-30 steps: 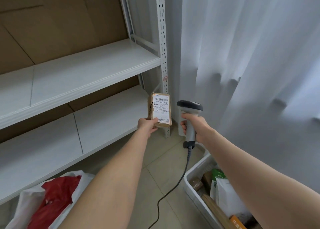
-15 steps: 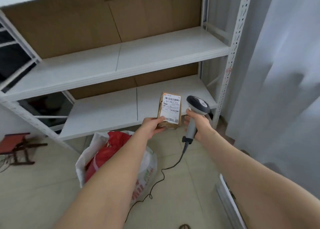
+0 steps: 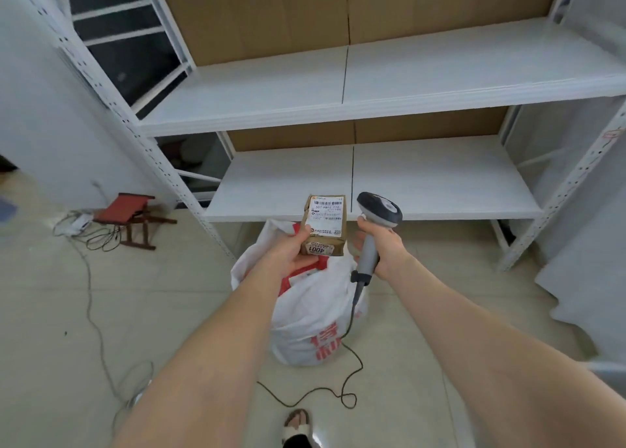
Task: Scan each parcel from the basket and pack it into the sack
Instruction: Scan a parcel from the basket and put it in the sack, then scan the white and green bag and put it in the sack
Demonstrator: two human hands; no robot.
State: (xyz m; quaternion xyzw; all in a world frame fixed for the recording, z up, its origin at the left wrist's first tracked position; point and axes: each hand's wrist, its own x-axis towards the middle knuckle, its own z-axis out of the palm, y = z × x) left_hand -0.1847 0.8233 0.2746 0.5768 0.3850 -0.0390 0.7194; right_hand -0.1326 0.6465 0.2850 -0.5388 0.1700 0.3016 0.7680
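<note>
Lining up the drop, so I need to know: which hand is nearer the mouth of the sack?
Left. The left hand, holding the parcel, hangs over the mouth of the sack; the right hand, gripping the scanner, sits just past its right edge.

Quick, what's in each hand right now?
Left hand: holds the brown parcel.
Right hand: grips the scanner by its handle.

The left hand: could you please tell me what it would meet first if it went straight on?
The left hand, leading with its parcel, would likely meet the front edge of the lower shelf first, though depth is unclear.
</note>
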